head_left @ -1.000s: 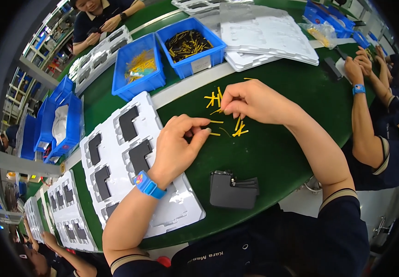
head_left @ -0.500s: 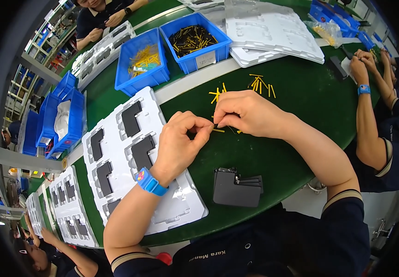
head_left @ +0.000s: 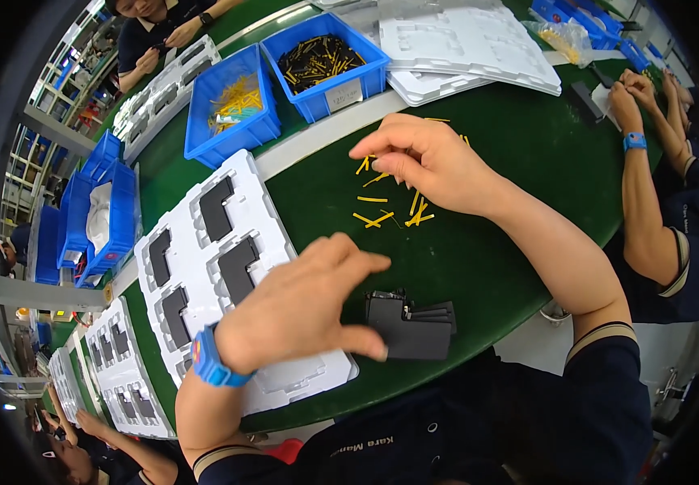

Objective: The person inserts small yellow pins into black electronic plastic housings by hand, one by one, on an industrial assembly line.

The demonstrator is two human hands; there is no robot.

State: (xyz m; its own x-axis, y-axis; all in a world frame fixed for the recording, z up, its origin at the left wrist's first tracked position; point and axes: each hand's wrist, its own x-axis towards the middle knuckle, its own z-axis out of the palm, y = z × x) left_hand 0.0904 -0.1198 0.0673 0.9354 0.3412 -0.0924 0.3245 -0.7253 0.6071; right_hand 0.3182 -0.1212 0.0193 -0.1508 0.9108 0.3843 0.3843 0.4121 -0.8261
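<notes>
My left hand (head_left: pixel 305 303) is open, thumb and fingers spread, beside a small fanned stack of flat black L-shaped pieces (head_left: pixel 414 331) that look like battery cells. Its thumb overlaps the stack's left edge; whether it touches cannot be told. Farther out, my right hand (head_left: pixel 426 166) hovers above the green table with fingers curled and thumb drawn to the index finger. Anything pinched there is too small to make out. Short yellow strips (head_left: pixel 373 220) lie scattered below and around this hand, some partly hidden by it.
On my left lies a white molded tray (head_left: pixel 272 234) with black L-shaped pieces in its pockets. Blue bins of yellow strips (head_left: pixel 236 105) and dark-and-yellow strips (head_left: pixel 321 65) stand at the back. Stacked white trays (head_left: pixel 462 40) sit far right. Co-workers sit around the table.
My hands, pinched together over the yellow strips before, have parted. The left has opened and moved nearer to me, to the black stack; the right has lifted slightly farther away.
</notes>
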